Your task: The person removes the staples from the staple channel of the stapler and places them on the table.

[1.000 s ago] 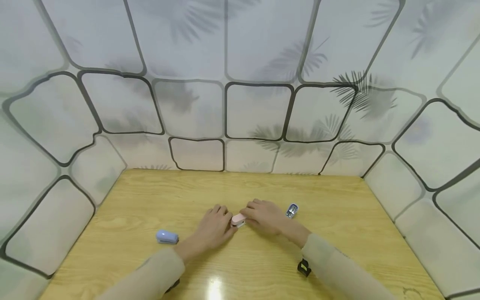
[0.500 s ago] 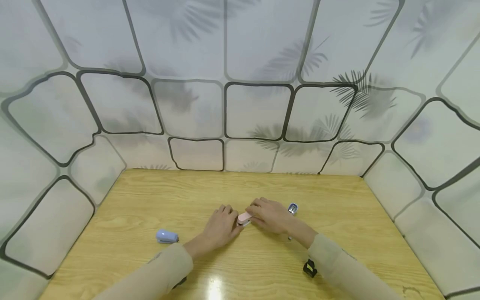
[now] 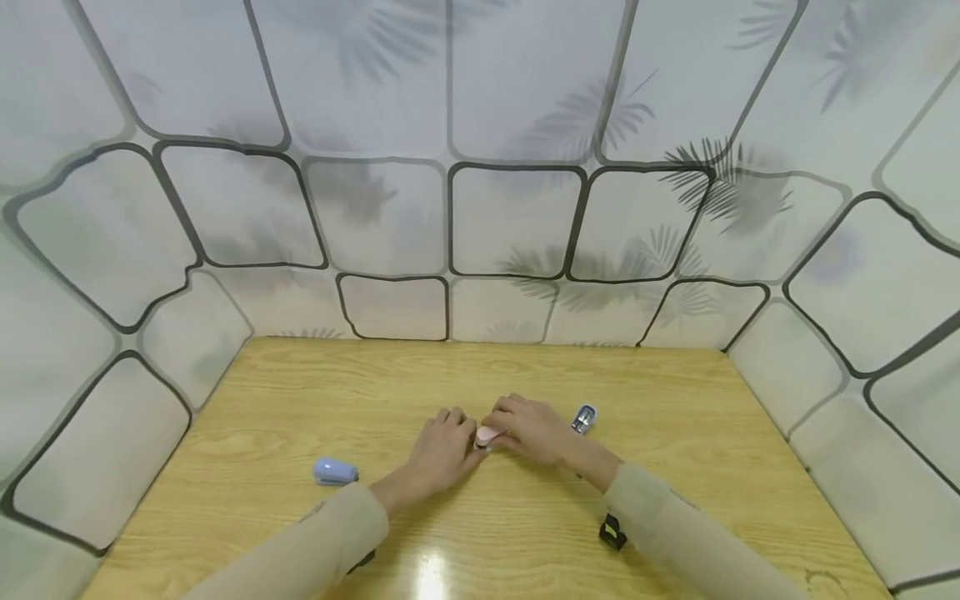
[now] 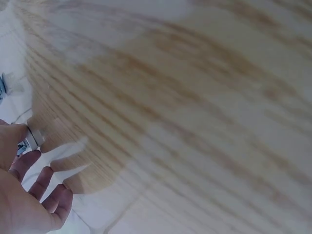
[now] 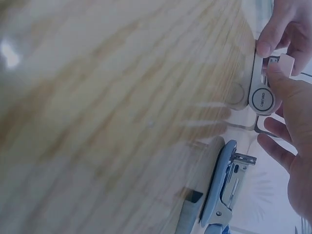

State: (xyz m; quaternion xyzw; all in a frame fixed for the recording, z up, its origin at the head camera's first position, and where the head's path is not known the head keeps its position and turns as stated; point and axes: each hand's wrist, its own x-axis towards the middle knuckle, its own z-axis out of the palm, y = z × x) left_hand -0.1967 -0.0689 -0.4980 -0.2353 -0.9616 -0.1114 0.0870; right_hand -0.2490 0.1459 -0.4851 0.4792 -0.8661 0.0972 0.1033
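Both hands hold a small pink-and-white stapler [image 3: 487, 435] low over the middle of the table. My left hand [image 3: 437, 457] pinches its near left end between thumb and finger, its other fingers loosely bent. From the right, my right hand [image 3: 534, 430] grips the stapler, covering much of its body. In the right wrist view the stapler's round pivot [image 5: 263, 100] with printed lettering faces the camera, the right thumb lies along the upper arm, and this arm stands apart from the base. Only the stapler's end [image 4: 34, 139] shows in the left wrist view.
A light-blue stapler [image 3: 334, 472] lies on the wooden table [image 3: 360, 383] to the left. Beyond the right wrist lies an opened blue-and-metal stapler [image 3: 583, 418]. Beside it, the right wrist view shows a grey bar [image 5: 187, 212] with a dark end. Patterned cloth [image 3: 517, 217] encloses the table's back and sides.
Both hands and the pink-and-white stapler have shifted slightly right. Over the last half second the right hand has come back a little left, covering more of the stapler.
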